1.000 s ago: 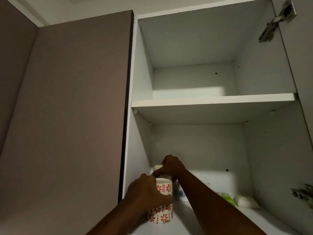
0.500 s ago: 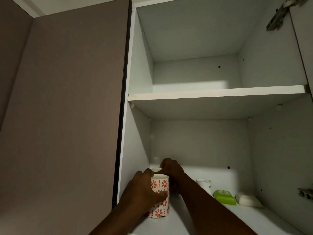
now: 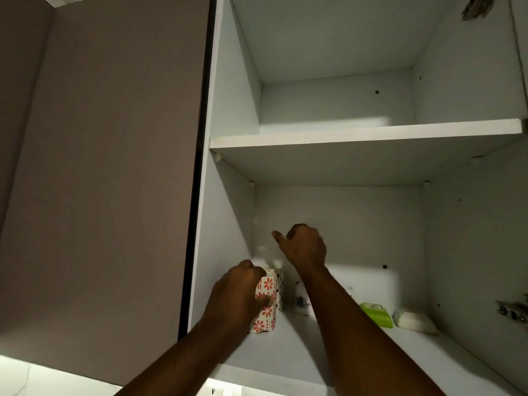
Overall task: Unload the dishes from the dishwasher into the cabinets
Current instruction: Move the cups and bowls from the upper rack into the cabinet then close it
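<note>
You're in a home kitchen: a white wall cabinet with a shelf stands open, patterned mugs and small dishes inside, beside a brown cabinet door.

closed brown door | door hinge right

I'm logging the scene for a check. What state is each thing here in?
left hand, gripping the red-flowered cup
red-flowered cup, upright on the bottom shelf
right hand, raised, holding nothing
blue-patterned cup, upright
green container, tilted
white dish, resting on the shelf
</note>
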Motion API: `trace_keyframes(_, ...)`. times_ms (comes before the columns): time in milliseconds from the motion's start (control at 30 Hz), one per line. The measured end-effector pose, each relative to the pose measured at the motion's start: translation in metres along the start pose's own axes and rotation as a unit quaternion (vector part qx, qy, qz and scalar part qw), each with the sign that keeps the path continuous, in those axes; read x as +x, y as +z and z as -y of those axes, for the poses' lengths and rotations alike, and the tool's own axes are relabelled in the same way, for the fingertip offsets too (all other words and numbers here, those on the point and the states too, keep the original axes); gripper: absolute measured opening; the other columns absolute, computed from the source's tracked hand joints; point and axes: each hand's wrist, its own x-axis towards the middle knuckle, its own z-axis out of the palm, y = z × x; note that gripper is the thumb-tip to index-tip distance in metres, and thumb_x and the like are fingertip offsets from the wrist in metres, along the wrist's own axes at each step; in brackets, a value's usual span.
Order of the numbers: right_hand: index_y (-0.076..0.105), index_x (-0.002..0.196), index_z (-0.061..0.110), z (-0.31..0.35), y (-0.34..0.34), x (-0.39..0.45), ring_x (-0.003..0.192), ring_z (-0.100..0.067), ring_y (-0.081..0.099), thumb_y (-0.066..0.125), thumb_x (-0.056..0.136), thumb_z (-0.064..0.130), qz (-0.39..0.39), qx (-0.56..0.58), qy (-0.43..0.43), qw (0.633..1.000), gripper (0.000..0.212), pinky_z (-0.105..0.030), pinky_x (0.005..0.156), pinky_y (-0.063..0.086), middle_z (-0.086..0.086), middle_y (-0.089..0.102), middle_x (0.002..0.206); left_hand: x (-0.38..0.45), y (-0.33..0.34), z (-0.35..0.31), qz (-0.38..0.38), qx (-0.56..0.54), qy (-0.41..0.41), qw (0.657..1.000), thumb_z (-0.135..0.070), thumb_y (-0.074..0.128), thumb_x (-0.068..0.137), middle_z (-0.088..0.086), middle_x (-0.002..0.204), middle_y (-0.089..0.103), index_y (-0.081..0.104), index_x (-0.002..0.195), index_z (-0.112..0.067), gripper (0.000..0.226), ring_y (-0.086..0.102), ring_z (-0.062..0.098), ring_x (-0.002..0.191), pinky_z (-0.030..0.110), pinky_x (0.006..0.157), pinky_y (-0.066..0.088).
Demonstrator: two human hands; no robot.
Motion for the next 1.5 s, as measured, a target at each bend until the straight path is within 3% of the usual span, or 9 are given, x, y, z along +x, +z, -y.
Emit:
trace_keyframes(133,0.073,0.095,0.012,0.002,-0.002,-0.004,0.089,-0.025,0.069,0.065,0.088,0.055,0.000,-0.002,-0.011,1.000,0.044,-0.029,0.075,0.050,-0.005,0.072,0.093,0.008,0.004,0.003,-0.002,0.020,0.005,1.000,-0.044,0.075,0.080,-0.006,0.122,0.061,0.056,0.128,-0.022,0.056,0.061,0.010,0.105,0.018,0.085,0.044)
trace_keyframes(300,0.072,0.090,0.013,0.007,0.002,-0.012,0.085,-0.023,0.069,0.068,0.088,0.046,0.024,-0.015,-0.028,0.999,0.033,-0.031,0.076,0.053,-0.004,0.071,0.088,0.010,0.007,0.009,0.000,0.005,0.000,1.000,-0.046,0.076,0.078,-0.007,0.123,0.060,0.054,0.128,-0.025,0.058,0.057,0.005,0.100,0.015,0.082,0.040)
trace_keyframes(600,0.071,0.096,0.014,0.024,-0.005,-0.031,0.084,-0.022,0.068,0.062,0.092,0.039,0.019,-0.081,-0.075,0.994,0.026,-0.028,0.073,0.050,-0.003,0.071,0.091,-0.020,-0.005,-0.004,-0.026,-0.031,0.046,0.998,-0.049,0.067,0.086,-0.009,0.145,0.038,0.034,0.145,-0.031,0.070,0.050,0.010,0.123,0.018,0.098,0.042)
trace_keyframes(800,0.072,0.106,0.021,0.029,-0.044,-0.062,0.098,-0.025,0.067,0.064,0.089,0.042,0.030,-0.096,-0.084,0.991,0.028,-0.030,0.078,0.049,-0.003,0.072,0.104,-0.040,-0.042,-0.022,-0.041,0.030,0.101,0.994,-0.046,0.065,0.088,-0.007,0.142,0.040,0.041,0.140,-0.031,0.059,0.048,0.011,0.122,0.018,0.090,0.040)
trace_keyframes(933,0.067,0.114,0.028,0.019,-0.071,-0.110,0.108,-0.022,0.063,0.066,0.087,0.052,0.039,-0.088,-0.070,0.993,0.036,-0.031,0.085,0.047,0.002,0.067,0.117,-0.065,-0.053,-0.036,-0.035,-0.004,0.110,0.993,-0.054,0.065,0.085,-0.009,0.132,0.046,0.049,0.132,-0.034,0.054,0.050,0.011,0.118,0.025,0.089,0.045)
trace_keyframes(1100,0.056,0.132,0.031,0.012,-0.097,-0.187,0.124,-0.022,0.052,0.067,0.086,0.054,0.035,-0.123,-0.073,0.989,0.052,-0.035,0.093,0.047,0.002,0.048,0.142,-0.110,-0.044,-0.023,-0.008,-0.051,0.141,0.989,-0.053,0.060,0.089,-0.011,0.144,0.039,0.044,0.137,-0.034,0.054,0.039,0.010,0.133,0.029,0.098,0.045)
trace_keyframes(1200,0.056,0.129,0.032,0.008,-0.109,-0.235,0.123,-0.020,0.052,0.066,0.086,0.054,-0.008,-0.135,-0.063,0.989,0.049,-0.039,0.096,0.048,0.004,0.051,0.138,-0.143,-0.040,-0.014,-0.005,-0.088,0.180,0.980,-0.051,0.061,0.088,-0.009,0.144,0.041,0.047,0.136,-0.033,0.053,0.038,0.010,0.133,0.029,0.101,0.045)
trace_keyframes(1367,0.057,0.125,0.034,0.025,-0.115,-0.334,0.127,-0.012,0.050,0.062,0.089,0.054,-0.065,-0.129,-0.010,0.989,0.041,-0.033,0.101,0.048,0.009,0.049,0.142,-0.214,-0.038,0.010,-0.020,-0.116,0.212,0.970,-0.054,0.062,0.085,0.000,0.137,0.054,0.056,0.130,-0.027,0.052,0.045,0.020,0.131,0.050,0.102,0.047)
trace_keyframes(1500,0.059,0.124,0.032,0.025,-0.128,-0.440,0.123,-0.007,0.052,0.061,0.090,0.052,-0.068,-0.187,0.090,0.976,0.039,-0.030,0.103,0.046,0.011,0.054,0.134,-0.291,-0.030,0.028,0.094,-0.195,0.223,0.951,-0.055,0.061,0.086,-0.003,0.141,0.047,0.048,0.137,-0.032,0.057,0.043,0.019,0.133,0.042,0.103,0.047)
